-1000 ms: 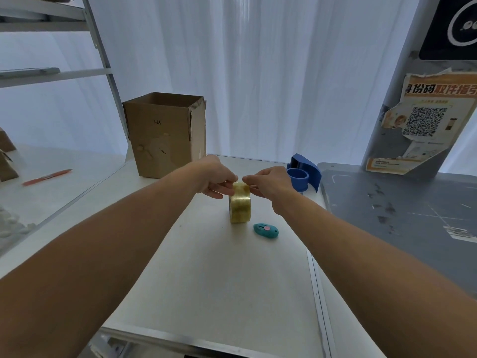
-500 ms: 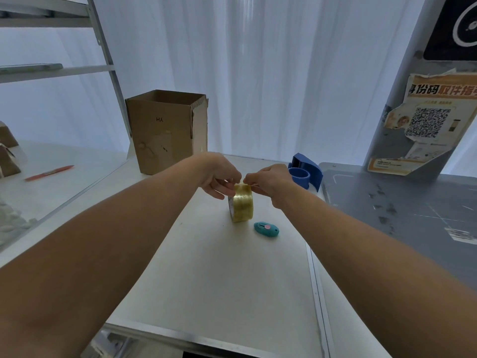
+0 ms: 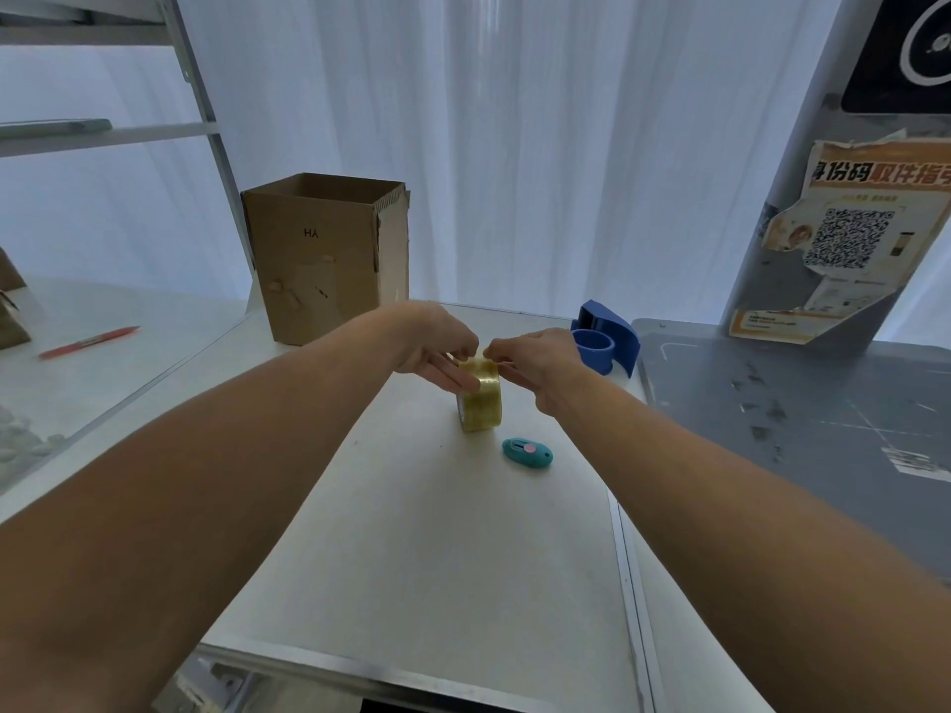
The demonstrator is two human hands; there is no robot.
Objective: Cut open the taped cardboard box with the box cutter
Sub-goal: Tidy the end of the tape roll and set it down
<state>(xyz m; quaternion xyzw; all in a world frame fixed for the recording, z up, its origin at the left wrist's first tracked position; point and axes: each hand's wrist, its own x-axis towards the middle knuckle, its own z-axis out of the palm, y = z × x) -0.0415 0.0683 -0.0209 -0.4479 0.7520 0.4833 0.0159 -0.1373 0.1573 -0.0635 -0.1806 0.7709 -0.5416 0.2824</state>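
Observation:
A brown cardboard box [image 3: 323,259] stands upright at the far left of the white table [image 3: 411,548], its top open toward me. A roll of yellowish clear tape [image 3: 481,401] stands on edge in the middle. My left hand [image 3: 437,347] grips the roll's top and left side. My right hand [image 3: 535,360] pinches at the top of the roll, fingertips close to the left hand's. A teal box cutter [image 3: 527,451] with a pink slider lies flat on the table just right of and nearer than the roll, untouched.
A blue tape dispenser [image 3: 604,342] sits behind my right hand. A grey scuffed surface [image 3: 803,419] adjoins the table on the right, with a torn poster [image 3: 849,239] above. A red pen [image 3: 87,342] lies on the left shelf beside a metal rack post [image 3: 216,146].
Both hands stay on top of the tape roll; the fingers have shifted slightly, with the left fingers now lower over the roll's side. The box cutter has not moved.

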